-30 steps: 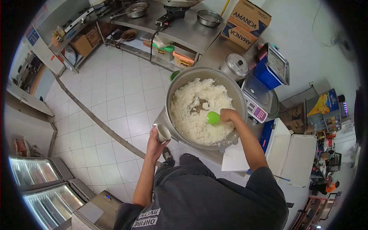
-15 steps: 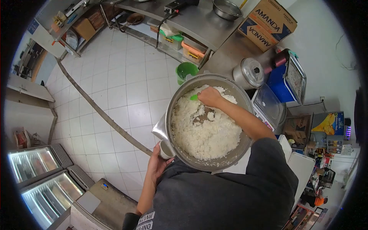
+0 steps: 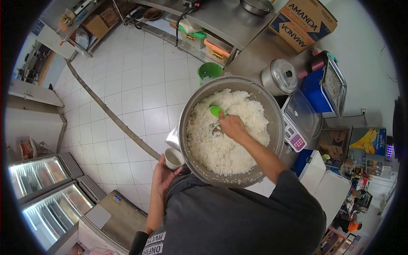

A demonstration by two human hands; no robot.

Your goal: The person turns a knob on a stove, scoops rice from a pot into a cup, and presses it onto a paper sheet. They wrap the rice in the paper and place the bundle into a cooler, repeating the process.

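Observation:
A large metal pot (image 3: 272, 102) of cooked white rice (image 3: 238, 155) stands in front of me. Over the rice, my right hand (image 3: 231, 126) is closed round the handle of a green rice paddle (image 3: 217, 111), whose blade shows at the rice's upper left. A thin patch in the rice lets the pot's bottom show near the fingers. Outside the pot's lower left rim, my left hand (image 3: 162, 175) grips a small whitish cup (image 3: 174, 158) with its mouth facing up. Too little of the cup's inside shows to say what it holds.
To the right of the pot are a lidded metal pot (image 3: 279, 77), a digital scale (image 3: 296, 135) and a blue cooler (image 3: 312, 94). A green bucket (image 3: 210, 73) stands behind. Cardboard boxes (image 3: 303, 25) sit on the steel counter at the back. Display fridges (image 3: 59, 212) are at left.
My right hand has drawn back toward me and slightly right, exposing more of the green paddle. My left hand and the cup have shifted a little left and up, and the view has moved slightly.

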